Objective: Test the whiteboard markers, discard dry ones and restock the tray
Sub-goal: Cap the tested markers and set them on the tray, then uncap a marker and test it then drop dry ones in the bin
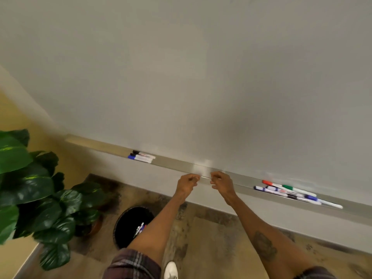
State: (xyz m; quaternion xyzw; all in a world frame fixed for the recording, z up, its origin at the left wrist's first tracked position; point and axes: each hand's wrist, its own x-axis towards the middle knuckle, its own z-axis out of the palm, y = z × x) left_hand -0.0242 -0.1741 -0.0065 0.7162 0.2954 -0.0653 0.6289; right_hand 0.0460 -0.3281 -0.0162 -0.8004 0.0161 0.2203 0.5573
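Note:
A long metal tray (175, 165) runs along the bottom of the whiteboard (201, 77). My left hand (186, 184) and my right hand (221, 183) are at the tray's middle, close together, fingers curled towards each other. A blurred pale patch lies between them, and I cannot tell whether either hand holds something. Three markers (142, 156) with black and blue caps lie side by side on the tray to the left. Several markers (291, 193) with red, green, blue and black caps lie in a loose pile on the tray to the right.
A black waste bin (128, 222) stands on the floor below my left arm, with a few markers inside. A large leafy potted plant (36, 194) fills the left side. My white shoe (170, 269) shows at the bottom.

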